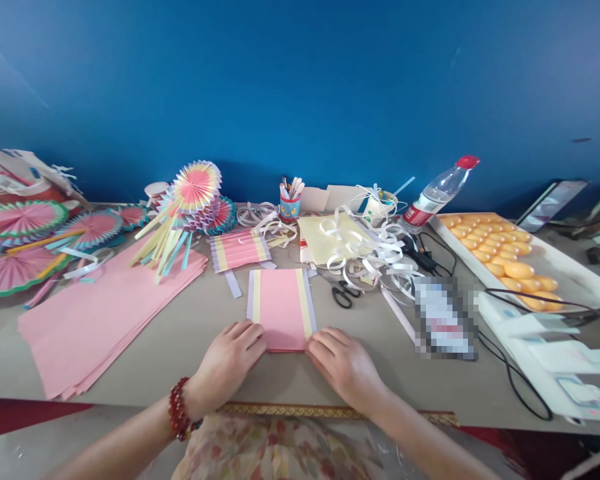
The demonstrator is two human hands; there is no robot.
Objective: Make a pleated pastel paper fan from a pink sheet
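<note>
A pink sheet of paper (283, 303) with yellow and lilac strips along its sides lies flat on the table in front of me. My left hand (234, 355) is closed at its near left corner, fingers curled and pressed to the edge. At the near right corner, my right hand (344, 365) holds the paper in the same way. A darker pink line along the near edge looks like a fold. Just beyond lies a pleated pink strip of paper (240, 249) with matching borders. Black-handled scissors (344, 294) rest to the right of the sheet.
Pink sheets (115, 320) are stacked at left, under paper fan rosettes (199, 187). Curled white strips (380, 250), a pen cup (290, 205) and a tilted bottle (437, 193) stand behind. A box of orange-yellow ovals (575, 267) and a power strip (545, 360) are at right.
</note>
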